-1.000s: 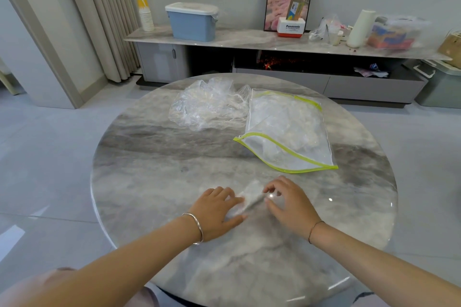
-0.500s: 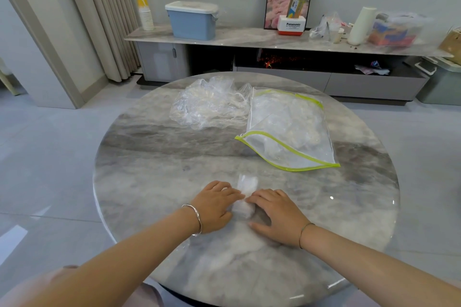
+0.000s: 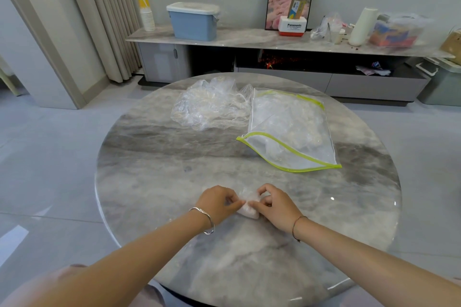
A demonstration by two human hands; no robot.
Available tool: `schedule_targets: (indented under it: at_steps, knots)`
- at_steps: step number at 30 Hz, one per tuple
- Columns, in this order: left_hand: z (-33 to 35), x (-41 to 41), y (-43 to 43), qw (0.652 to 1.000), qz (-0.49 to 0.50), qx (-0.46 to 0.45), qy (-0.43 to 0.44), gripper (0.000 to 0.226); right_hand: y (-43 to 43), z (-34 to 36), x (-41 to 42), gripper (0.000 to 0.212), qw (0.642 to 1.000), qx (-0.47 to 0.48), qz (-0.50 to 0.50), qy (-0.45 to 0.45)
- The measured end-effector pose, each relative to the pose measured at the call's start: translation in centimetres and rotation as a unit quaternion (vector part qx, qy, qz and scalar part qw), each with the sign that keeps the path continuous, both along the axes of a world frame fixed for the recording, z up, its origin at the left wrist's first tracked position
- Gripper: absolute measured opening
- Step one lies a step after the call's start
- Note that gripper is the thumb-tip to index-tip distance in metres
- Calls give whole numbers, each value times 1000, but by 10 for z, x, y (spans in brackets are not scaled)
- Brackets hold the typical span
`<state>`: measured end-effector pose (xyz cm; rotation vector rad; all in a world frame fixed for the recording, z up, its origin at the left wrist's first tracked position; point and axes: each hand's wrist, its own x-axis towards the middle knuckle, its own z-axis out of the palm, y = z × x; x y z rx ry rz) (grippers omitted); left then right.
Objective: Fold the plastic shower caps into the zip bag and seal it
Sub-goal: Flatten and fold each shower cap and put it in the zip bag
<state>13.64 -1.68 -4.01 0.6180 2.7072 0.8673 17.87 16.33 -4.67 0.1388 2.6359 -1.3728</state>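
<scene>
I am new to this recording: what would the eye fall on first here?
First, the left hand and right hand at the near side of the round marble table, both pinching a folded shower cap between them. Behind, right of centre, lies the green-edged zip bag, partly filled, with a crumpled pile of loose caps at its left.

table (image 3: 154, 182): glossy grey marble; zip bag (image 3: 294, 132): clear smooth plastic, green-edged; shower caps (image 3: 212, 107): thin crinkled clear plastic; bracelet (image 3: 205, 219): shiny metal

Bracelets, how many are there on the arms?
2: a silver bangle on the left wrist and a thin cord bracelet on the right wrist. None seem hidden.
</scene>
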Motion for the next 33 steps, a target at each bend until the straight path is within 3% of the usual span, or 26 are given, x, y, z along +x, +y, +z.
schedule_targets:
  at_steps: [6,8,15,20,22,23,26,29,33]
  knots:
    - [-6,-2,1,998,33,33,-31,21,0,-1,-3,26,998,30,-38,-32]
    - [-6,-3,2,998,31,31,-37,32,-1,1,-4,23,998,23,-51,-23]
    - [12,-9,12,973,59,188,-123,15,-1,27,-3,24,975,-193,-78,-75]
    - [24,-18,25,944,76,277,-161,15,7,36,-4,23,946,-293,-136,-37]
    - [25,-28,34,942,114,283,-139,5,15,37,-10,25,956,-254,-147,21]
    - [27,-35,38,942,141,279,-121,12,20,38,-14,25,960,-231,-148,57]
    - [33,-55,45,948,168,251,-99,55,35,38,-26,25,970,-174,-113,126]
    - [32,-78,52,975,118,183,-35,81,43,27,-36,44,988,-49,-34,145]
    - [29,-116,69,990,57,90,90,69,44,7,-65,50,980,129,47,145]
